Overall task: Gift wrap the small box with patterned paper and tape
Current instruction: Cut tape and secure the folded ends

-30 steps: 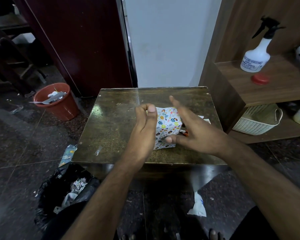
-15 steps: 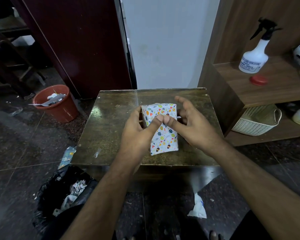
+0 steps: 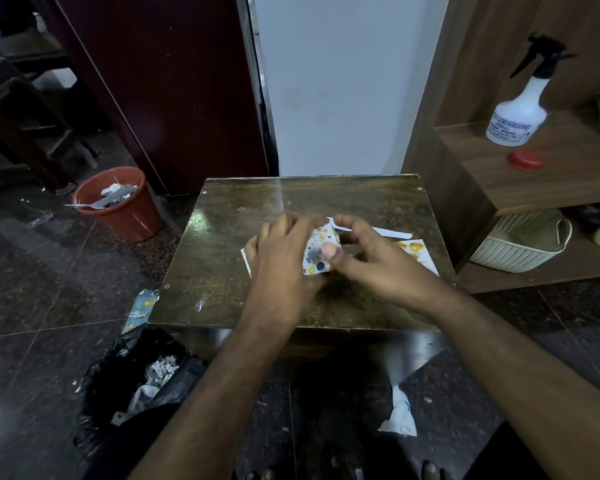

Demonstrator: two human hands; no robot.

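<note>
Both hands have come closer together since the earlier picture, and the box has turned and dropped low, so now only a small part of it shows between them. The box (image 3: 321, 249) sits in the middle of the frame on the brown counter (image 3: 361, 202), wrapped in white paper with little colored shapes.

The left hand (image 3: 281, 251) lies over the left side of the box with its fingers curled around it, so its grip is holding the box. The right hand (image 3: 371, 258) is on the right side. Its thumb presses on the front of the box and its fingers curl over the top edge, so its grip is holding the box too. The hands are a bit blurry.

Just right of the hands, a white paper strip (image 3: 392, 233) lies flat on the counter. Near it lies a scrap of patterned paper (image 3: 418, 251), partly hidden by the right hand.

At the left of the frame an orange bucket (image 3: 118, 206) stands on the floor. At the lower left a black trash bag (image 3: 132, 382) holds crumpled paper. At the upper right a white spray bottle (image 3: 520, 112) stands on a wooden shelf (image 3: 568, 161) with a red lid (image 3: 526, 159) beside it. Below the shelf sits a white basket (image 3: 520, 247).
</note>
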